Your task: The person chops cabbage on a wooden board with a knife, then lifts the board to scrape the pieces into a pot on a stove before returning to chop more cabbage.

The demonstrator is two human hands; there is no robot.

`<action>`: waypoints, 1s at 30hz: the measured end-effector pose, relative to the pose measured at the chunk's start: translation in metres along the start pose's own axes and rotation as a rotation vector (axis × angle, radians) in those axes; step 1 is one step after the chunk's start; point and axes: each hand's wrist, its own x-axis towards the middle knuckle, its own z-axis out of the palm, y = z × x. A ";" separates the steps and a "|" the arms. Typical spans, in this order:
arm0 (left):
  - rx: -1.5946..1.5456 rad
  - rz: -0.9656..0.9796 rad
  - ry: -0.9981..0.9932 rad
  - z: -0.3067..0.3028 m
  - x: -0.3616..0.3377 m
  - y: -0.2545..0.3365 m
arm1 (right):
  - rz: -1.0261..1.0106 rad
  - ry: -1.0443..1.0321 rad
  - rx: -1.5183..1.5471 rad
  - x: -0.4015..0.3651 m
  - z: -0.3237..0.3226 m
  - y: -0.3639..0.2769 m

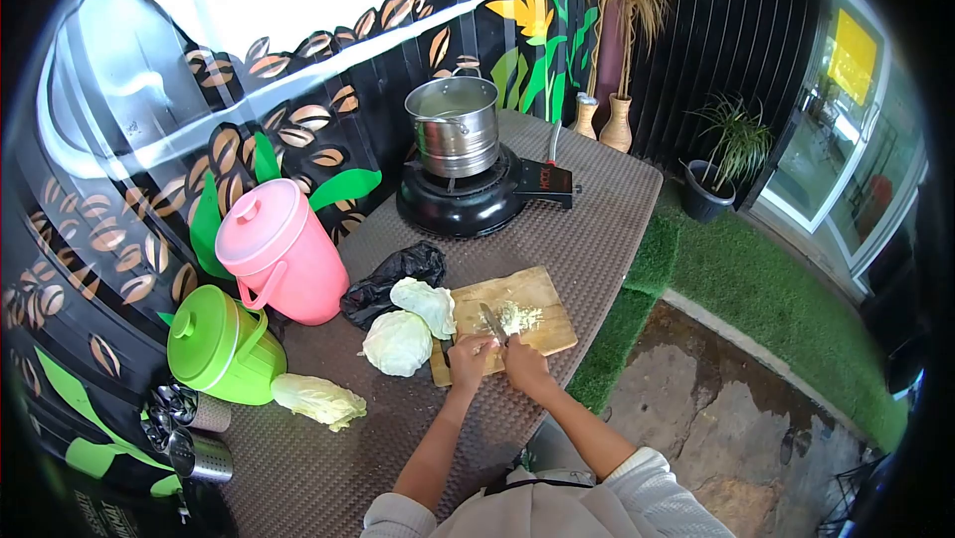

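Head view: one board point(542, 294) lies at frame centre on one brown table point(597, 230). The right hand point(524, 364) is closed round the handle of one knife point(492, 322), blade pointing to the upper left over the board. One small pile of shreds point(519, 317) lies on the board just right of the blade. The left hand point(468, 354) rests on the board's lower left edge, fingers curled; whether it grips anything cannot be told. Three cabbage pieces are present: one leaf point(425, 302) overlapping the board's left edge, one half head point(398, 342) just below it on the table, and one loose piece point(318, 400) at lower left. One black bag point(393, 277) lies above the leaf. Two lidded bins stand at left: one pink point(284, 252), one green point(217, 344). Steel cups point(194, 436) sit at lower left; their count is unclear. One steel pot point(456, 125) stands on one black stove point(468, 202) at upper centre. Two vases point(617, 122) stand at the table's far corner, and one potted plant point(718, 172) stands on the ground at right.
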 end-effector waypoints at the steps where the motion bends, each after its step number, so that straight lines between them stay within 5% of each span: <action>1: -0.002 -0.002 0.002 0.001 0.000 -0.003 | -0.019 0.000 -0.008 -0.003 -0.004 0.001; 6: 0.095 0.167 0.057 0.001 0.000 -0.008 | 0.032 0.069 -0.043 -0.029 0.015 -0.011; 13: 0.035 0.063 0.073 -0.002 -0.001 0.010 | -0.049 -0.011 -0.059 -0.002 -0.010 -0.006; 25: 0.111 0.189 0.068 0.000 0.000 0.005 | -0.072 0.018 -0.030 -0.007 -0.001 0.007; 30: 0.074 0.000 0.070 0.001 0.001 -0.002 | -0.138 -0.098 -0.034 0.001 -0.021 0.012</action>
